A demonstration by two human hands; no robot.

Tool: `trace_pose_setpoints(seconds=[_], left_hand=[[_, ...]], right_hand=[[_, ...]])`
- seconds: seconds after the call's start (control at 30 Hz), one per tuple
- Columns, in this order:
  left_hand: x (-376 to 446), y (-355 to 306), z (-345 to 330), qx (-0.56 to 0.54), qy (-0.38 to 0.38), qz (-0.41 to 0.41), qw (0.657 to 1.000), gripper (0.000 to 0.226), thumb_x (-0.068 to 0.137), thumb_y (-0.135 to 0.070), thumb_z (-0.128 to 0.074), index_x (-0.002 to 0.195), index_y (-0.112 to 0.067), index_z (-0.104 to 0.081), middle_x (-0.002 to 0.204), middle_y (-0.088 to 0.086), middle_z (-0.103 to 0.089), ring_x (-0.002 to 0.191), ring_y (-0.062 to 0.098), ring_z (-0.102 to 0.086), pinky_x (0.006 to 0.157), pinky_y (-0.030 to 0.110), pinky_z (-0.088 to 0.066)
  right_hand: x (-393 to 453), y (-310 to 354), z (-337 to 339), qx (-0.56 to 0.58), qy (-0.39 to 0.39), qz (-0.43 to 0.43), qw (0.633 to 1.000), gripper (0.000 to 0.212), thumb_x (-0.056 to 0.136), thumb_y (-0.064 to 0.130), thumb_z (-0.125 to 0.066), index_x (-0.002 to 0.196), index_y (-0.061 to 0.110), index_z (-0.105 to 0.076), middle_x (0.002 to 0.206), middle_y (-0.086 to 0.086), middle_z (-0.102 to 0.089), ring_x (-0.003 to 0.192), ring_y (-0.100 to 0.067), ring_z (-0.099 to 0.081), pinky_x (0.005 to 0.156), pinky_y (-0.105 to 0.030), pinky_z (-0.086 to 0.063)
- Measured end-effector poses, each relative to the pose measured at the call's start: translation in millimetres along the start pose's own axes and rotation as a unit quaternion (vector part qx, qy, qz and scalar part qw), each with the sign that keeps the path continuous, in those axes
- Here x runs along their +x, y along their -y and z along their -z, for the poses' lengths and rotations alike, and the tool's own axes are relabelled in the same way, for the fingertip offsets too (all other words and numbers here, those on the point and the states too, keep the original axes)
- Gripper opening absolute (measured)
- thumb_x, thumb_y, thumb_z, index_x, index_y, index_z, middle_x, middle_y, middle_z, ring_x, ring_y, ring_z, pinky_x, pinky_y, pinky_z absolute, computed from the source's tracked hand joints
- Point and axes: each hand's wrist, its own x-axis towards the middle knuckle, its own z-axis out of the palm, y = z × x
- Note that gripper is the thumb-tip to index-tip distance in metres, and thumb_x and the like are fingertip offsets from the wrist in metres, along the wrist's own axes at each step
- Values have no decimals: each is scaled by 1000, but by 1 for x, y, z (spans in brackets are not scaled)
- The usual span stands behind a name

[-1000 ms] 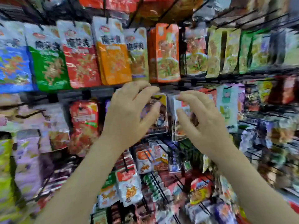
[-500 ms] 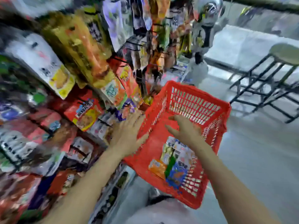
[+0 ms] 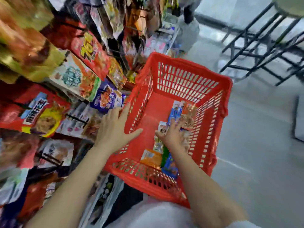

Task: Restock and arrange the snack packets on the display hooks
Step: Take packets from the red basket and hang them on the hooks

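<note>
Gaze now turned down from the hooks to the red basket (image 3: 179,63), against a second ago, when both hands worked packets at the display. Half a second back, right hand (image 3: 174,137) hovering above the basket; now lowered inside it, fingers spread and slightly curled over the packets (image 3: 176,112) lying along the basket's right wall. Contact with the topmost packets likely; no packet visibly clamped, and blur prevents a firm reading of that grip. Left hand (image 3: 115,127) at the basket's left rim, fingers straight and apart, thumb across the rim, holding nothing, apparently steadying the basket. Stock remaining: an orange packet (image 3: 151,157) near the basket's near wall, blue and green ones just beside it, more toward the far right corner under and beyond the right hand. Left of the basket, the hung display packets (image 3: 74,76) crowd the rack, blurred. Right of the basket, bare floor and a black stool frame (image 3: 263,46), well apart. Judgement: one hanging cycle closed, a fresh pick under way; several packets left, so restocking incomplete. Next move calls for a single packet pinched by its top edge. Risk: lifting two at once from the overlapped pile.
</note>
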Motion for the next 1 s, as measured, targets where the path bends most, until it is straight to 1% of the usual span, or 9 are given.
trace_pose_setpoints(seconds=[0.13,0.23,0.33,0.43,0.57,0.63,0.77,0.9,1.0], left_hand=[[28,0,1,4,30,-25,999,102,86,-83,-24,162,-15,-19,162,14,-27,148,33,-28,117,50,-29],[36,-2,-5,0,41,-40,998,99,88,-80,-21,163,-15,-14,171,7,-6,156,26,-13,123,46,-20],[35,0,-11,-23,26,-46,998,94,90,-76,-26,162,-15,-18,171,6,-9,155,28,-19,122,49,-25],[35,-1,-9,-35,24,-46,998,95,90,-74,-26,162,-12,-17,170,6,-12,153,28,-24,119,50,-29],[34,-1,-8,-43,24,-50,998,96,89,-74,-26,161,-10,-20,169,7,-15,152,25,-25,118,49,-31],[34,0,-9,-46,27,-52,997,96,90,-74,-25,161,-11,-18,170,5,-13,153,24,-23,118,49,-32],[37,-1,-10,-54,38,-52,997,97,89,-77,-22,163,-15,-12,171,1,-7,155,22,-18,120,48,-30],[38,0,-10,-66,46,-47,996,96,87,-75,-25,163,-19,-8,170,-6,-1,155,18,-16,120,47,-30],[37,1,-11,-77,45,-48,995,94,88,-75,-26,163,-23,-5,169,-12,0,154,15,-15,119,45,-30]], right_hand=[[6,-7,2,-37,-108,-18,993,87,91,57,-61,158,19,-20,164,-14,-19,146,-37,-25,114,-52,-27],[24,-12,13,-6,-177,-29,984,98,88,54,-67,159,9,-16,163,-19,-18,147,-39,-24,117,-50,-25],[52,-23,9,30,-152,-17,988,105,90,55,-66,160,6,-5,167,-20,-4,154,-35,-10,125,-43,-15],[61,-25,-6,3,-105,-18,994,93,94,64,-52,161,14,-11,168,-14,-1,154,-34,-5,126,-47,-9],[59,-14,-10,16,-103,36,994,61,97,57,-48,151,30,-39,158,-9,-32,145,-32,-29,115,-52,-32],[64,-12,-5,60,-136,4,989,55,98,52,-51,148,30,-43,149,-14,-41,139,-32,-35,112,-50,-35],[80,-3,1,101,-142,-81,981,81,92,59,-59,152,12,-31,148,-18,-41,139,-34,-34,115,-50,-33],[97,25,-9,172,-83,-76,979,98,85,46,-77,155,4,-22,155,-19,-34,145,-35,-28,118,-46,-27],[103,46,-18,273,-43,-109,955,110,77,36,-87,155,1,-18,158,-19,-31,146,-35,-30,115,-43,-32]])
